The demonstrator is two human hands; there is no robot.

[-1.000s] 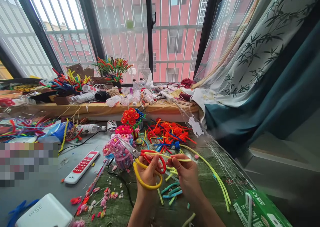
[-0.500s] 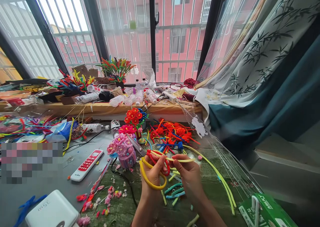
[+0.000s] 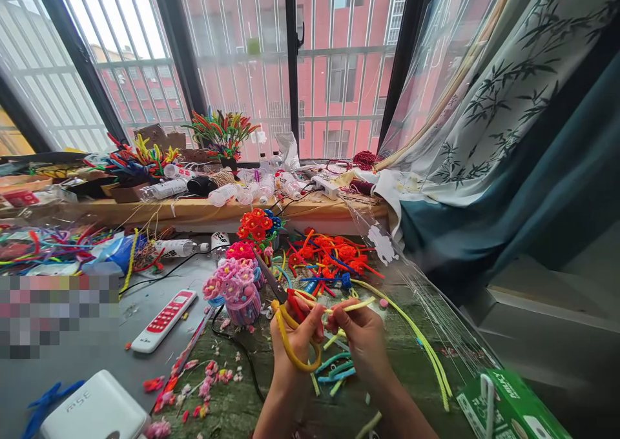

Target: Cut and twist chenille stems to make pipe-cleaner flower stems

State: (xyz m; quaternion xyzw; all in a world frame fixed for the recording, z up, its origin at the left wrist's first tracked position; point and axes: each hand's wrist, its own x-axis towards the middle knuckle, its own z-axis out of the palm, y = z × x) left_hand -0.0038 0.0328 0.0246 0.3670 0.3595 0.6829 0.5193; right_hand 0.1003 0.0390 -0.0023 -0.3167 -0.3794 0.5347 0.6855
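My left hand [image 3: 296,343] is closed round a pair of scissors with red and yellow handles [image 3: 281,326], its blades pointing up and away to the left. The same hand pinches a pale yellow pipe cleaner [image 3: 362,303] between thumb and finger. My right hand [image 3: 365,342], close beside it, grips that pipe cleaner too, and a free end sticks out to the right. Fingers cover its middle. Short teal and yellow pipe cleaner pieces [image 3: 335,369] lie beneath the hands. Long yellow pipe cleaners [image 3: 421,332] curve across the table to the right.
Pink pipe cleaner flowers in a striped pot [image 3: 243,307] stand left of the scissors, with red flowers [image 3: 256,224] behind. Orange-red flowers [image 3: 341,256] are heaped beyond my hands. A remote [image 3: 165,321], a white box-like device [image 3: 97,410] and a green box [image 3: 513,403] lie around.
My right hand's fingers have drawn closer to my left fingertips on the pipe cleaner. The scissors have turned slightly, blades more upright. The view has shifted a little.
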